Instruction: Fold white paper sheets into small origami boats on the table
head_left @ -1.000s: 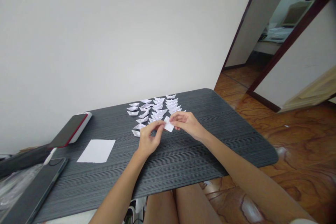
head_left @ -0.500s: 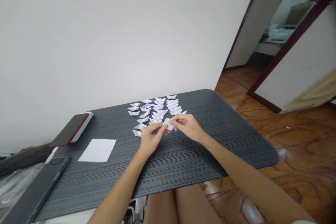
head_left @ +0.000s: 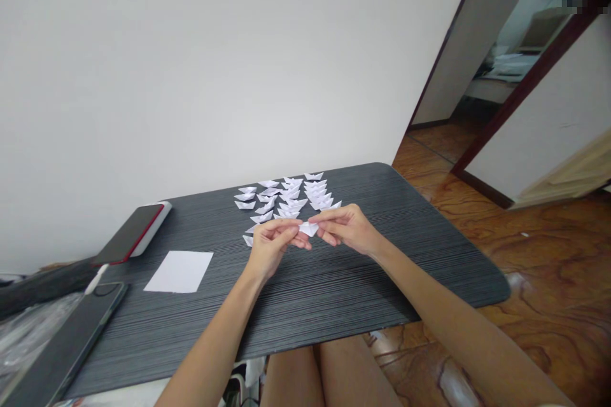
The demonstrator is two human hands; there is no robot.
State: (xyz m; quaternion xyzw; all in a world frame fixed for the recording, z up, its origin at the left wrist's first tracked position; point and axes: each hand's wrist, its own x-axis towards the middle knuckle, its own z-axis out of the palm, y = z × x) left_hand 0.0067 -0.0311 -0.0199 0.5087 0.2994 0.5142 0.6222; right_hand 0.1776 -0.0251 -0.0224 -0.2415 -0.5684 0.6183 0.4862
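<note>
A small white paper boat (head_left: 309, 229) is held above the dark table between my two hands. My left hand (head_left: 273, 243) pinches its left end between thumb and fingers. At the other end, my right hand (head_left: 347, 227) has thumb and fingertips closed on the paper. Just beyond my hands stand several folded paper boats (head_left: 292, 194) in loose rows, some of them partly hidden behind my fingers. A square sheet of white paper (head_left: 179, 271) lies flat on the table, left of my left hand.
The dark, streaked table (head_left: 377, 292) reaches to the white wall behind. On its left lie a red-edged phone (head_left: 128, 235) on a white object, a cable, and a second dark device (head_left: 71, 343). A wooden floor (head_left: 548, 267) and a doorway are at the right.
The paper in my hands has gone from a small flat diamond to a boat shape. My hands have drawn slightly apart, pulling at its ends.
</note>
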